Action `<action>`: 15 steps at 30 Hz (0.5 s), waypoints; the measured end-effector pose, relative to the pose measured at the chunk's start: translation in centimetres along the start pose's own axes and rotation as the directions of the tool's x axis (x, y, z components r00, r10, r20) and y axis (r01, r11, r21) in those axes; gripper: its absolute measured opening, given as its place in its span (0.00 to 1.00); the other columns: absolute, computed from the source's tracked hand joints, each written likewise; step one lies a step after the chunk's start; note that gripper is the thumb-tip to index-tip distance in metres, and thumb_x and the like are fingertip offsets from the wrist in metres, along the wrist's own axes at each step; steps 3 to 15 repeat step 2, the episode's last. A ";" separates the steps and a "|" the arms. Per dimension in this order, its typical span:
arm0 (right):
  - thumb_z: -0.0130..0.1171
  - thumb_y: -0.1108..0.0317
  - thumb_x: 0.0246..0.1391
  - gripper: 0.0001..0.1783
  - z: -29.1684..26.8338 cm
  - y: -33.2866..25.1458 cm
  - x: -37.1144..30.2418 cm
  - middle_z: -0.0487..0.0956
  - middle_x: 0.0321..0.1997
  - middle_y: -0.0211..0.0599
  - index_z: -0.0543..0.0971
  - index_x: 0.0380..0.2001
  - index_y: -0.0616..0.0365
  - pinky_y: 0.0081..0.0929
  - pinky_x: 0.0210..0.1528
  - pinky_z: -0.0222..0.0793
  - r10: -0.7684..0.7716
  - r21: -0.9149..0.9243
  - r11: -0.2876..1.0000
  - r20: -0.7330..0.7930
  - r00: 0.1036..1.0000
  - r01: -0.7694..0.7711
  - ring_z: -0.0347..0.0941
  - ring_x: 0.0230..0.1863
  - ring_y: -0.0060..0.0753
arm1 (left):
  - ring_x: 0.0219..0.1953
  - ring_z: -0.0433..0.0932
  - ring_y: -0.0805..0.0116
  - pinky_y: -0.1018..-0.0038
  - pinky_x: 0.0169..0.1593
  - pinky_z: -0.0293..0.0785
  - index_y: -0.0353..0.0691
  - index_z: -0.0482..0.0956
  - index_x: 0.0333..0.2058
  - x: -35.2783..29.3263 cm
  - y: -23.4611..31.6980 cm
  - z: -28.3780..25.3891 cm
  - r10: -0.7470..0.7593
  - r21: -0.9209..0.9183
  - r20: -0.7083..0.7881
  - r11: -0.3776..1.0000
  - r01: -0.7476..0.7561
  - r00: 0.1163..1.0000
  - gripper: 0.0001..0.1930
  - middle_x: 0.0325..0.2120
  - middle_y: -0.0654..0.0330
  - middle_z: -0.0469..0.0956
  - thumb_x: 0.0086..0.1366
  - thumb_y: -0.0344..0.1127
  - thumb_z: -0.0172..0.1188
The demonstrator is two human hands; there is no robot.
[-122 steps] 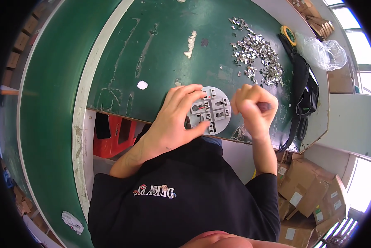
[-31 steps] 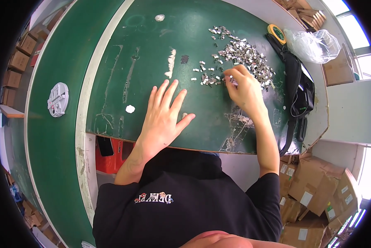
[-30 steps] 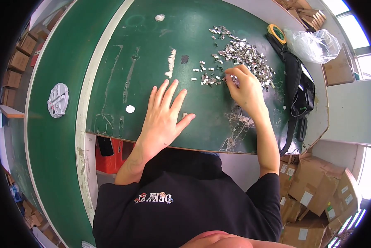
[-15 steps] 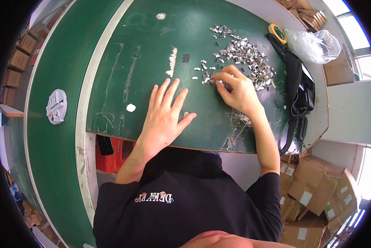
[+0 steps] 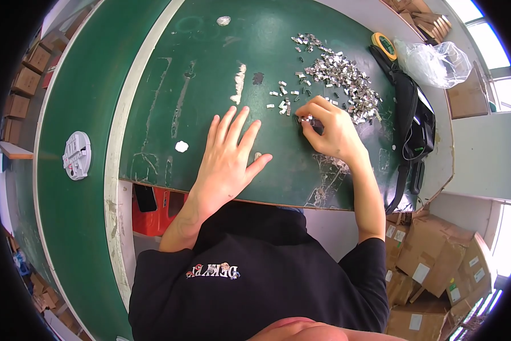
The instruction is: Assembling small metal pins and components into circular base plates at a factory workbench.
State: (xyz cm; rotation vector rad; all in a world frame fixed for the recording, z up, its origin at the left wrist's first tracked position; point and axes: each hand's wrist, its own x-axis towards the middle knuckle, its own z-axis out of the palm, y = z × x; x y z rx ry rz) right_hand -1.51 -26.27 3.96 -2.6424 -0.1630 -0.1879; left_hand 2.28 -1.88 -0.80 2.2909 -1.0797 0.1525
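Observation:
My left hand (image 5: 227,159) lies palm down on the green table, its fingers spread and nothing under them that I can see. My right hand (image 5: 334,129) is closed in a pinch, thumb and fingers pressed on a few small silvery metal clips (image 5: 307,119). Just left of those fingertips lie several loose clips (image 5: 282,107). A large heap of the same shiny clips (image 5: 346,79) spreads beyond my right hand; some of its near edge is hidden behind that hand.
Black bag (image 5: 412,119), yellow tape measure (image 5: 384,46) and clear plastic bag (image 5: 431,62) line the right side. White lump (image 5: 181,146) and whitish streak (image 5: 239,82) mark the green table (image 5: 210,62). A grey plastic part (image 5: 77,156) rides the green belt (image 5: 67,216) at left.
My right fingers have drawn slightly nearer, away from the loose clips, with a few clips now showing in the pinch. The grey part has slid nearer along the belt. My left hand stays put.

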 end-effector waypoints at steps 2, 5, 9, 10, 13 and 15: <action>0.58 0.76 0.48 0.13 0.0 0.6 -0.1 0.79 0.39 0.35 0.82 0.39 0.58 0.23 0.32 0.71 0.003 0.025 1.000 -0.009 1.000 -0.002 0.74 0.29 0.34 | 0.70 0.57 0.46 0.49 0.72 0.49 0.35 0.70 0.60 0.0 0.0 0.0 0.001 -0.004 -0.004 1.000 -0.001 1.000 0.30 0.67 0.48 0.61 0.64 0.45 0.64; 0.58 0.76 0.48 0.13 0.0 0.6 -0.1 0.79 0.39 0.35 0.82 0.39 0.58 0.23 0.32 0.71 0.003 0.025 1.000 -0.009 1.000 -0.002 0.74 0.29 0.34 | 0.70 0.57 0.46 0.49 0.72 0.49 0.35 0.70 0.60 0.0 0.0 0.0 0.001 -0.004 -0.004 1.000 -0.001 1.000 0.30 0.67 0.48 0.61 0.64 0.45 0.64; 0.58 0.76 0.48 0.13 0.0 0.6 -0.1 0.79 0.39 0.35 0.82 0.39 0.58 0.23 0.32 0.71 0.003 0.025 1.000 -0.009 1.000 -0.002 0.74 0.29 0.34 | 0.70 0.57 0.46 0.49 0.72 0.49 0.35 0.70 0.60 0.0 0.0 0.0 0.001 -0.004 -0.004 1.000 -0.001 1.000 0.30 0.67 0.48 0.61 0.64 0.45 0.64; 0.58 0.76 0.48 0.13 0.0 0.6 -0.1 0.79 0.39 0.35 0.82 0.39 0.58 0.23 0.32 0.71 0.003 0.025 1.000 -0.009 1.000 -0.002 0.74 0.29 0.34 | 0.70 0.57 0.46 0.49 0.72 0.49 0.35 0.70 0.60 0.0 0.0 0.0 0.001 -0.004 -0.004 1.000 -0.001 1.000 0.30 0.67 0.48 0.61 0.64 0.45 0.64; 0.58 0.76 0.48 0.13 0.0 0.6 -0.1 0.79 0.39 0.35 0.82 0.39 0.58 0.23 0.32 0.71 0.003 0.025 1.000 -0.009 1.000 -0.002 0.74 0.29 0.34 | 0.70 0.57 0.46 0.49 0.72 0.49 0.35 0.70 0.60 0.0 0.0 0.0 0.001 -0.004 -0.004 1.000 -0.001 1.000 0.30 0.67 0.48 0.61 0.64 0.45 0.64; 0.58 0.76 0.48 0.13 0.0 0.6 -0.1 0.79 0.39 0.35 0.82 0.39 0.58 0.23 0.32 0.71 0.003 0.025 1.000 -0.009 1.000 -0.002 0.74 0.29 0.34 | 0.70 0.57 0.46 0.49 0.72 0.49 0.35 0.70 0.60 0.0 0.0 0.0 0.001 -0.004 -0.004 1.000 -0.001 1.000 0.30 0.67 0.48 0.61 0.64 0.45 0.64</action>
